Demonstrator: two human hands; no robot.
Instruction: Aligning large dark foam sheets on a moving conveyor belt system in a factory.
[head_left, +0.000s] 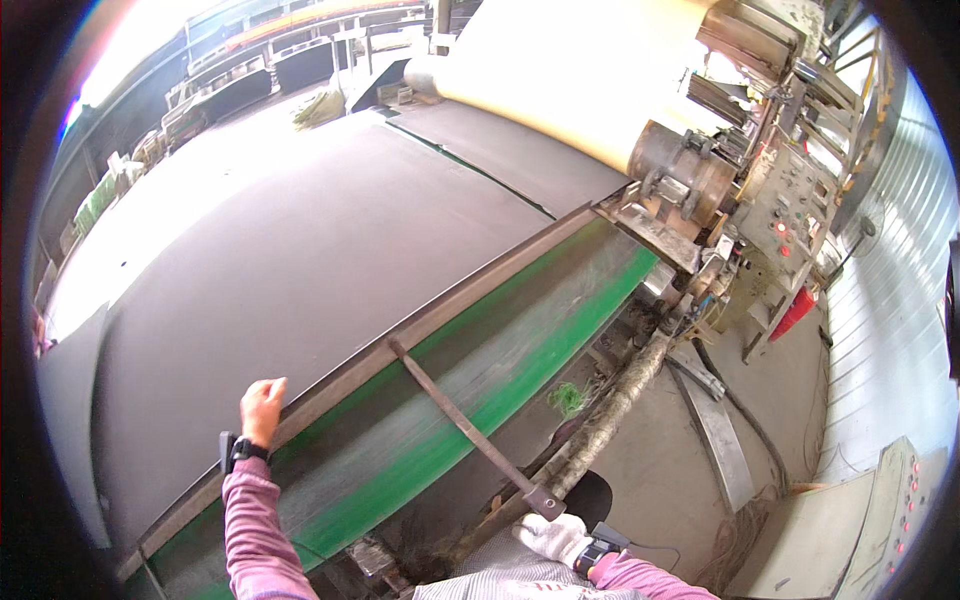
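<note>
My bare left hand (262, 410) is closed, its fingers curled, at the near edge of a wide dark sheet (240, 270) lying on a machine bed. The fingers hide whatever they may hold. My right hand (552, 537), in a white glove, is also closed, low in front of my striped apron (500, 568). It sits right beside the block-shaped end of a rusty metal bar (450, 410). Whether it grips anything is hidden. That bar slants from the bed's edge rail down toward me, across a green and grey belt (480, 385).
A large pale yellow roll (570, 75) stands over the bed's far end. At right are a control panel (795, 205) with lit red lamps and a grey cabinet (850, 530) with red buttons. A long pipe (615, 405), a metal plank (715, 445) and cables lie low beside the machine.
</note>
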